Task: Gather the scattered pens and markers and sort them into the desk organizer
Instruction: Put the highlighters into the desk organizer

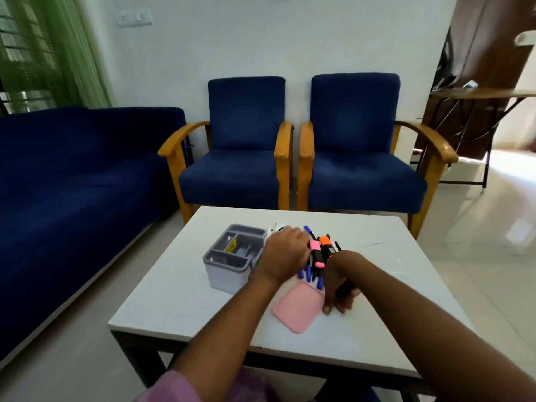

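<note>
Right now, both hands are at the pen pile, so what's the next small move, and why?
Probably carry the left hand with a few pens to the gray organizer beside it: its compartments look mostly unfilled, and the pile remains unsorted.

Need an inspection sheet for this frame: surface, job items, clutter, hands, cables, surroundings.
Surface: white low table, with faint marks on its right part.
Job's things: grey desk organizer on the table's left part, a yellow label inside it; pile of pens and markers to its right, including a pink highlighter and an orange highlighter.
Clutter: pink tray lying flat near the front edge.
Hands: left hand on the pile, fingers blurred; right hand at the pile's right side, gripping dark pens.
Cables: nothing seen.
Surroundings: two blue armchairs, blue sofa, green curtain, tiled floor.
</note>
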The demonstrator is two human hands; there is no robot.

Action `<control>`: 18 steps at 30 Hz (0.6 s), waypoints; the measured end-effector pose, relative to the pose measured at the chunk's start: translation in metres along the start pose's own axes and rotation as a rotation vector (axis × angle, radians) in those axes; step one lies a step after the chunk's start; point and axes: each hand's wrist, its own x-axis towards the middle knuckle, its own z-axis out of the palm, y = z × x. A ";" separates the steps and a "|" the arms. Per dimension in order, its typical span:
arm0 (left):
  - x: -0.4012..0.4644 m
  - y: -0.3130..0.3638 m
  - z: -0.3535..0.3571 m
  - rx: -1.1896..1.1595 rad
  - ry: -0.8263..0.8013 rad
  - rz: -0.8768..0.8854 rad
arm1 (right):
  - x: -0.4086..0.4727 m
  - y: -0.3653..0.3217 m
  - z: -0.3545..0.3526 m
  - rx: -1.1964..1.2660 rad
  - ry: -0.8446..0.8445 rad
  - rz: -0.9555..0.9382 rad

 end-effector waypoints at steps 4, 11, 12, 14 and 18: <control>0.031 -0.033 -0.024 0.274 -0.291 -0.448 | 0.021 0.010 -0.029 -0.155 0.145 0.133; 0.003 -0.057 -0.013 0.210 -0.756 -0.760 | 0.062 0.006 -0.018 -0.191 0.754 -0.030; 0.001 -0.062 -0.014 0.179 -0.763 -0.717 | 0.067 0.005 -0.014 -0.223 0.741 -0.032; -0.004 -0.073 -0.019 0.096 -0.762 -0.589 | 0.078 0.003 -0.008 -0.290 0.739 -0.028; -0.018 -0.101 -0.033 -0.062 -0.754 -0.380 | 0.087 -0.002 -0.006 -0.256 0.756 -0.002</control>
